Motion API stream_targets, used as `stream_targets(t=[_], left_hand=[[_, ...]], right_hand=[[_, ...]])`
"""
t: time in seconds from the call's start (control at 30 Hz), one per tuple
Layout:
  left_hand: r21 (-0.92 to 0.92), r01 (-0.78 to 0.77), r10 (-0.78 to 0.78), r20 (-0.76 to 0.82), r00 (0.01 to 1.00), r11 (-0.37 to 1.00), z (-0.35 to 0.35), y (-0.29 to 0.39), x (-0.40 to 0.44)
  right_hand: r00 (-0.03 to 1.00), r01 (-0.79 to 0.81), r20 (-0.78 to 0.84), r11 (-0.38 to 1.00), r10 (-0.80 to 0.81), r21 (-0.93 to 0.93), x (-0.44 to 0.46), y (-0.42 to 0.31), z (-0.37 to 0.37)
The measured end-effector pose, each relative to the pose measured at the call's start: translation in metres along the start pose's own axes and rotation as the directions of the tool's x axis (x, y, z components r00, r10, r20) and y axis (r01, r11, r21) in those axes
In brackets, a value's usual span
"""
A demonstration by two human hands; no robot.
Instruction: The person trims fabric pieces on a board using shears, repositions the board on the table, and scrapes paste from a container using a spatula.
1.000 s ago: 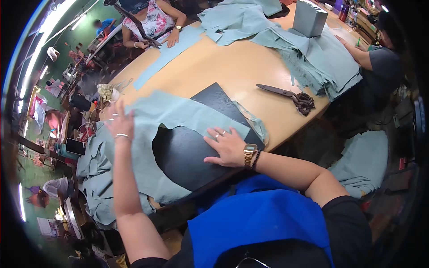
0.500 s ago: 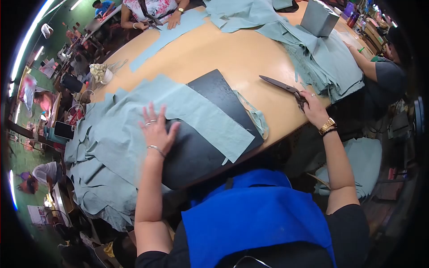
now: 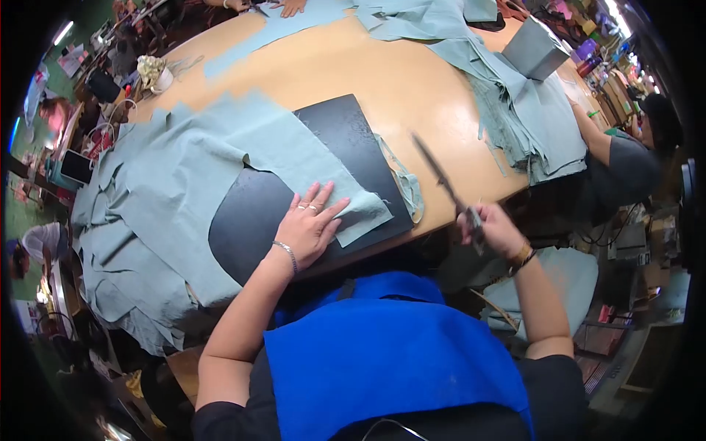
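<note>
I stood in a cloth-cutting workshop. Layered fabric point(image 3: 548, 136) lay stacked beyond the right hand point(image 3: 497, 230), which gripped shears point(image 3: 446, 187).

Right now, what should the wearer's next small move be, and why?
Probably bring the scissors leftward to the cloth: the right hand holds them apart from it, while the left hand rests partly on the cloth, over the black board.

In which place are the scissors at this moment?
In the head view, the scissors are right of centre, held in the person's right hand, to the right of the dark board.
</note>
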State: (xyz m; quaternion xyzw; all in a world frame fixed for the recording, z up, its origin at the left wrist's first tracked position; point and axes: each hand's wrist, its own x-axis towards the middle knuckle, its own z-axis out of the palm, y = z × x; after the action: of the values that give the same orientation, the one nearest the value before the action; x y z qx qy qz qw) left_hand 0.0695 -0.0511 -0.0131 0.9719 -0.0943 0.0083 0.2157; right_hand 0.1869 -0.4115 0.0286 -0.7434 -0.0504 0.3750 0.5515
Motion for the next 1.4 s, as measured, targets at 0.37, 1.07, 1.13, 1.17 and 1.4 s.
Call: stream_targets(t=[0.37, 1.07, 1.13, 1.17, 1.4], left_hand=[[-0.114, 0.001, 0.009, 0.087, 0.996, 0.993, -0.010, 0.015, -0.023], [0.268, 0.292, -0.274, -0.106, 0.956, 0.918, -0.007, 0.004, -0.003], [0.253, 0.310, -0.306, -0.057, 0.950, 0.917, -0.005, -0.002, -0.001], [0.252, 0.314, -0.312, -0.048, 0.949, 0.915, -0.005, -0.002, -0.001], [0.236, 0.321, -0.325, -0.026, 0.945, 0.917, -0.006, -0.002, -0.001]], right_hand=[[0.911, -0.183, 0.413, 0.905, 0.009, 0.383, -0.017, 0.038, 0.068], [0.919, -0.156, 0.395, 0.934, 0.018, 0.321, -0.009, 0.040, 0.075], [0.917, -0.150, 0.398, 0.934, 0.009, 0.324, -0.007, 0.043, 0.076], [0.916, -0.151, 0.401, 0.934, 0.008, 0.325, -0.005, 0.046, 0.077], [0.929, -0.150, 0.367, 0.950, 0.041, 0.273, -0.006, 0.042, 0.079]])
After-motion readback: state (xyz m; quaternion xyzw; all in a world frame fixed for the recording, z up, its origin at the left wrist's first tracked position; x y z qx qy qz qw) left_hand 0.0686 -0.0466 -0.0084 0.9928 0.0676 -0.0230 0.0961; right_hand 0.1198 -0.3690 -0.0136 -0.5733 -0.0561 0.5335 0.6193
